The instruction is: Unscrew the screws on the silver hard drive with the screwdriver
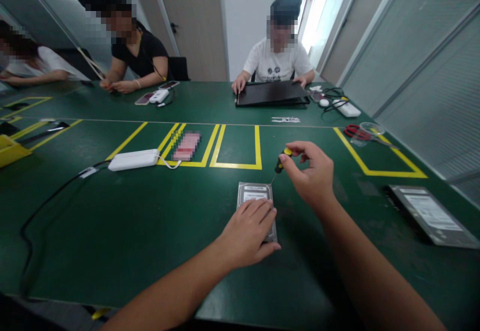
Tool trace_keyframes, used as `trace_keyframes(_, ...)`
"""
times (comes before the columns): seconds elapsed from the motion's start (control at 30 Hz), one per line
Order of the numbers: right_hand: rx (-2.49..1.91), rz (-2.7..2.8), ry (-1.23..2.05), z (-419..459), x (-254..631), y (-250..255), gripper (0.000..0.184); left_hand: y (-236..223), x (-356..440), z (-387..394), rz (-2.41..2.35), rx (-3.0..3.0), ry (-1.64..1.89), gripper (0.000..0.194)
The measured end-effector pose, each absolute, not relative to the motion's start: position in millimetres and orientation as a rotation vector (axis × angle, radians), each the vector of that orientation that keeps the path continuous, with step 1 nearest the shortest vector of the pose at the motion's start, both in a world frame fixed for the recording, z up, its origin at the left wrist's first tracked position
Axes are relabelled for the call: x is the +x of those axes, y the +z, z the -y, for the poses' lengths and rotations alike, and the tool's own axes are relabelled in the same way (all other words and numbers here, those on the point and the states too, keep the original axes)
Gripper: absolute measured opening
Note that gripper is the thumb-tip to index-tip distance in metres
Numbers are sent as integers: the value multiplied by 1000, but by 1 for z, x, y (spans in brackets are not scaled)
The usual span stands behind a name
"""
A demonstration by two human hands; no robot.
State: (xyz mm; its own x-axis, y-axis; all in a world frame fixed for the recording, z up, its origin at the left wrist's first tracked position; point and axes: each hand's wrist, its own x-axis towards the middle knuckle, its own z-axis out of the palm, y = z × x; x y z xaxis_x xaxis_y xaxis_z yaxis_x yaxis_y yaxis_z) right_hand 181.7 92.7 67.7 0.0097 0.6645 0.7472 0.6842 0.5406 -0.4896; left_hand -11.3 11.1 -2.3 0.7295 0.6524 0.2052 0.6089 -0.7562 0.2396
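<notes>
A silver hard drive [254, 193] lies flat on the green table [131, 221] in front of me. My left hand [247, 233] rests on its near half, fingers flat and together, pressing it down. My right hand [313, 173] hovers just right of the drive and pinches the black-and-yellow handle of a small screwdriver [280, 162]. The thin shaft slants down to the drive's far right corner.
A second drive [431, 215] lies at the right edge. A white power bank [133, 159] with cable sits left, among yellow tape boxes [236, 151]. Red scissors [356, 132] and a clear cup lie far right. Three other people sit across; one holds a black laptop [272, 93].
</notes>
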Motion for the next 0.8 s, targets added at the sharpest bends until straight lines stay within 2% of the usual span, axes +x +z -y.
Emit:
trace_keyframes(0.43,-1123,1718,-28,-93,180,68,13,0,-11,-11,-1030,2760,430,73)
trace_keyframes(0.63,-1122,1697,12,-91,179,67,21,0,-11,-11,-1021,2771,421,73)
trace_keyframes(0.8,-1101,1728,-17,-92,180,69,14,0,-11,-11,-1025,2768,424,73)
